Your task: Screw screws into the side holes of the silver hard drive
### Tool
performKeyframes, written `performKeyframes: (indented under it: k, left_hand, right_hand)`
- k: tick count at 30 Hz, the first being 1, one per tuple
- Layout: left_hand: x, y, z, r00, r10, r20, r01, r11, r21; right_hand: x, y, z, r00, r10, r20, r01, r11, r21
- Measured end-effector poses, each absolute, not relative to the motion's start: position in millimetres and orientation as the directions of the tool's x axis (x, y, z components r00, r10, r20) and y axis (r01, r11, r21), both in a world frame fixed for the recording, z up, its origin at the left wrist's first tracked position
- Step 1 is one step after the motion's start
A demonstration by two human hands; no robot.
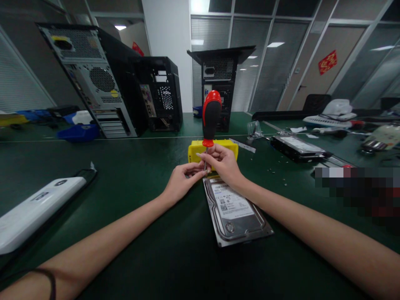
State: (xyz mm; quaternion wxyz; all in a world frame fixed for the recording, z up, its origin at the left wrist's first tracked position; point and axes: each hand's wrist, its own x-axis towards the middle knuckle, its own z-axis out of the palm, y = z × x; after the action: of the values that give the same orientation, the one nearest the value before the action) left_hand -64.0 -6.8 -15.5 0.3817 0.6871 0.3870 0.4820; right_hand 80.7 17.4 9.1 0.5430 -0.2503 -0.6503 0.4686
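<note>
A screwdriver (211, 118) with a red and black handle stands upright, tip down, at the far edge of a hard drive (236, 223). My right hand (225, 164) is closed, its thumb and fingers pinching the thin metal shaft below the handle. Close by the tip, my left hand (184, 180) is closed too, with thumb and fingertips pressed together. Whatever sits between those fingertips is too small to make out. The drive lies flat on the green table, label side up, partly under my right wrist. Just behind both hands is a yellow plastic bin (233, 146).
Black computer cases (120, 75) stand at the back left, another case (218, 71) behind the bin. A white device (40, 208) with a cable lies at left, near a blue bin (78, 132). Stacked drives (300, 148) and small scattered bits are on the right.
</note>
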Motion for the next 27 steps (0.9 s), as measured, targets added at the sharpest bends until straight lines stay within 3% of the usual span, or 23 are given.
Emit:
performKeyframes:
  k: [16, 27]
  left_hand:
    - [-66.5, -3.9, -17.8, 0.199, 0.909, 0.365, 0.167, -0.399, 0.902]
    - [-65.3, -2.4, -17.6, 0.256, 0.911, 0.324, 0.102, -0.359, 0.928]
  right_hand:
    - [83.3, 14.2, 11.1, -0.318, 0.793, 0.520, -0.065, 0.529, -0.846]
    - [81.6, 20.5, 6.6, -0.346, 0.771, 0.534, -0.115, 0.530, -0.840]
